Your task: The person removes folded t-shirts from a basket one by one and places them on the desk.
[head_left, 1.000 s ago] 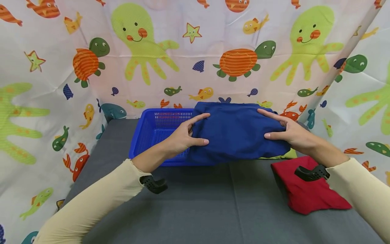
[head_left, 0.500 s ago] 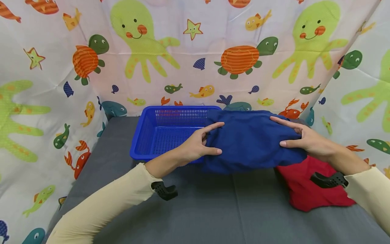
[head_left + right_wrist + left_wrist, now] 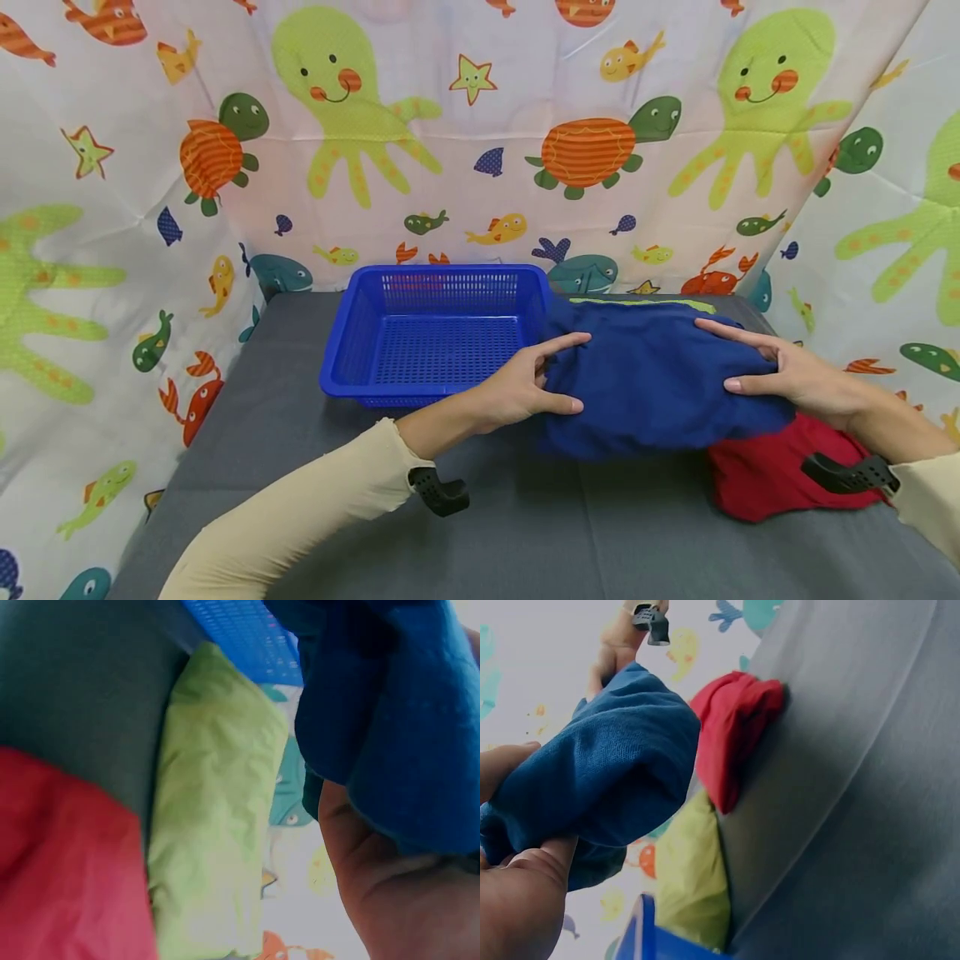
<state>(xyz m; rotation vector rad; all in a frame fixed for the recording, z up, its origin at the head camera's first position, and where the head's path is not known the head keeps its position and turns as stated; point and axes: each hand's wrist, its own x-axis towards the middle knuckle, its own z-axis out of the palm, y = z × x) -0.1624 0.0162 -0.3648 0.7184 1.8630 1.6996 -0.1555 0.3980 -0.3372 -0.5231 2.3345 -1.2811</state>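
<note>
A folded blue cloth (image 3: 660,379) hangs above the table, held between my two hands. My left hand (image 3: 517,387) grips its left end, thumb in front and fingers behind. The opposite end is in the grip of my right hand (image 3: 813,379), held the same way. In the left wrist view the blue cloth (image 3: 622,750) shows a rounded, folded edge. Beyond it lies a yellow-green folded cloth (image 3: 217,802), mostly hidden in the head view. A red folded cloth (image 3: 757,479) lies below my right hand, partly covered by the blue one.
Left of the blue cloth stands a blue plastic basket (image 3: 450,346) with perforated walls and nothing inside. A grey cloth covers the table (image 3: 480,533). Behind and at the sides hangs a curtain (image 3: 480,150) printed with sea animals.
Both hands have carried the blue cloth to the right and nearer to me, away from over the basket. The basket's right side now shows; the red cloth is more covered.
</note>
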